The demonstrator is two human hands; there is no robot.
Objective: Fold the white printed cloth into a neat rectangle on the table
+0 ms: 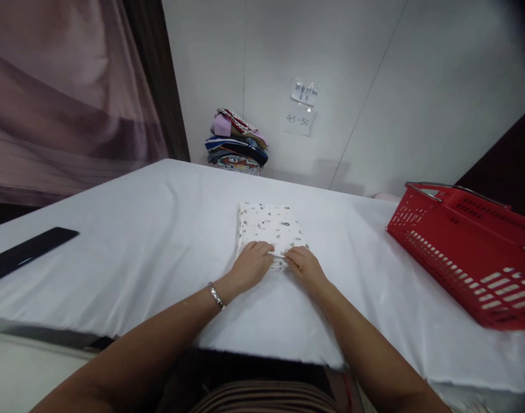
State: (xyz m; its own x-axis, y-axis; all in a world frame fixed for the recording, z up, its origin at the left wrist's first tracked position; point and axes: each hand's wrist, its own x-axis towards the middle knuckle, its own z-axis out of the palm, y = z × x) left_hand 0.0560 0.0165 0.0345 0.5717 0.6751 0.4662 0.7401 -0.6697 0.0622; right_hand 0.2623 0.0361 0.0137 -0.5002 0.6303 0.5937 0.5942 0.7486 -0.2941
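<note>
A folded white cloth with small dark prints (268,226) lies on the white-covered table (159,229), in the middle. My left hand (250,265) rests on its near left edge, fingers curled over the fabric. My right hand (305,265) is at its near right edge, fingers bent onto the cloth. The two hands almost touch. A metal bracelet sits on my left wrist.
A red plastic basket (469,252) with metal handles stands at the table's right. A stack of folded clothes (236,146) sits at the far edge against the wall. A black flat bar (25,252) lies at the left. Paper notes (303,106) hang on the wall.
</note>
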